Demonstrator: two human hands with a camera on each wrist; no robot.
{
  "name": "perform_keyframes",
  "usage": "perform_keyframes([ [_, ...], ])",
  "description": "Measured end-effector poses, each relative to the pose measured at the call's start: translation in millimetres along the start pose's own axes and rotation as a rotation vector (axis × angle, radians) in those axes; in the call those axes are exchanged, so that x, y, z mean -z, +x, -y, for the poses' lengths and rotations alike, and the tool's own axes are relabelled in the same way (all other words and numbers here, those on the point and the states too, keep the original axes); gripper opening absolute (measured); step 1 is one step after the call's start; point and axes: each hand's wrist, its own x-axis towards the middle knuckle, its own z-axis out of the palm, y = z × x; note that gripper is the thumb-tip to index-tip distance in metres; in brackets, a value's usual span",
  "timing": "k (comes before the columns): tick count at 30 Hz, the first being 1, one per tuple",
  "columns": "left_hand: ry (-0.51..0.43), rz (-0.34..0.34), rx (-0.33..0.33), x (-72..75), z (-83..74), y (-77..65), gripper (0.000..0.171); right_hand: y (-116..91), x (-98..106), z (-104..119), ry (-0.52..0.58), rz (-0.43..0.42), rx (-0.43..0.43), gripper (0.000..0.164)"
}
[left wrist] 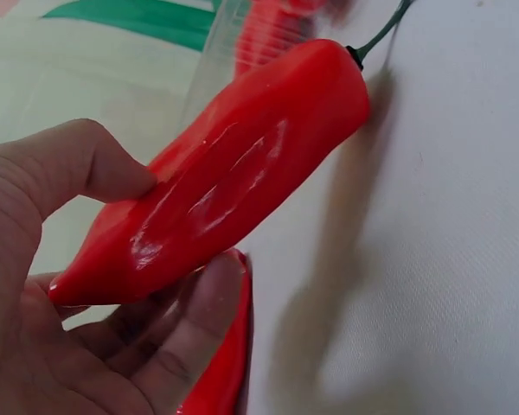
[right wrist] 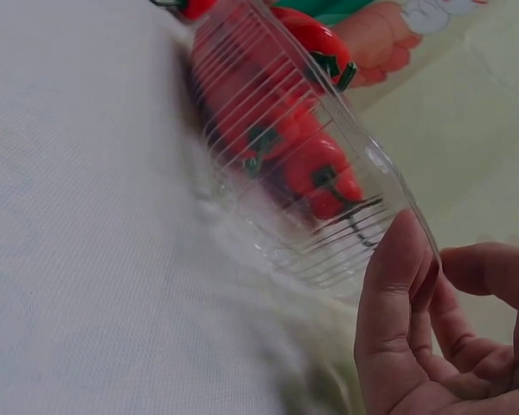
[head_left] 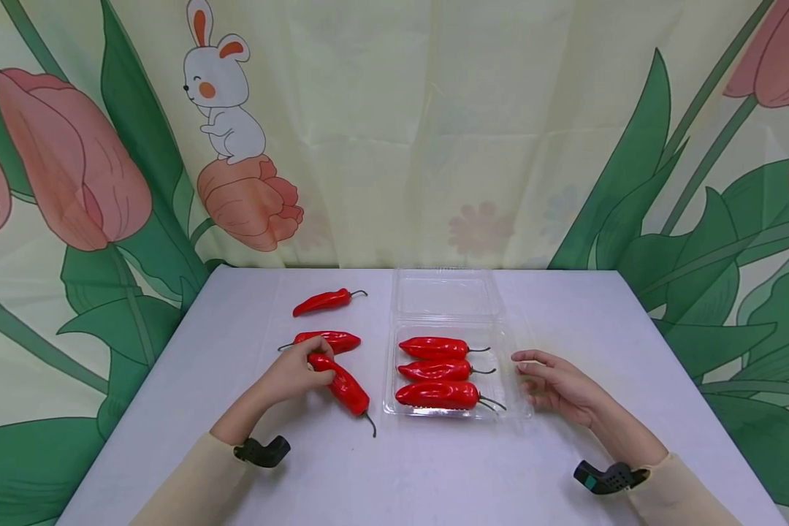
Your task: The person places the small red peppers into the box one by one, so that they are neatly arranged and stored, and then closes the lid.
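Observation:
My left hand [head_left: 300, 374] pinches a red chili pepper [head_left: 350, 392] near its pointed end, and the green stem points away from the palm. In the left wrist view the thumb presses one side of this pepper [left wrist: 233, 164], with fingers beneath it. A clear plastic clamshell box [head_left: 391, 398] lies with its lid folded back, holding 3 red peppers [head_left: 437, 394] side by side, stems to the right. At the box's right side, my right hand [head_left: 562, 387] pinches the rim between thumb and fingers, as the right wrist view shows.
Left of the box, a red pepper [head_left: 326, 301] lies at the back of the white table [head_left: 460, 482]. Another pepper [head_left: 342, 340] lies just beyond my left hand, partly covered by it. The clear lid [head_left: 443, 296] reaches toward the printed curtain [head_left: 368, 146] behind.

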Motion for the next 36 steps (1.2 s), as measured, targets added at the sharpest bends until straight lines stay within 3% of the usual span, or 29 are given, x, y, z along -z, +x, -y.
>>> perform_keyframes([
  [7,0.001,0.016,-0.067,3.5,-0.9,-2.8,0.030,0,0,0,-0.001,-0.001,0.004,0.047],
  [18,0.032,0.016,-0.085,10.2,-0.4,-4.9,0.026,-1,-1,1,0.009,0.005,0.006,0.045],
  [27,-0.021,0.015,-0.092,19.0,1.2,-6.7,0.027,-1,0,0,0.015,0.006,0.001,0.046],
  [36,0.044,0.038,-0.085,25.5,-5.9,-8.2,0.033,-1,0,0,0.002,0.001,0.003,0.046],
])
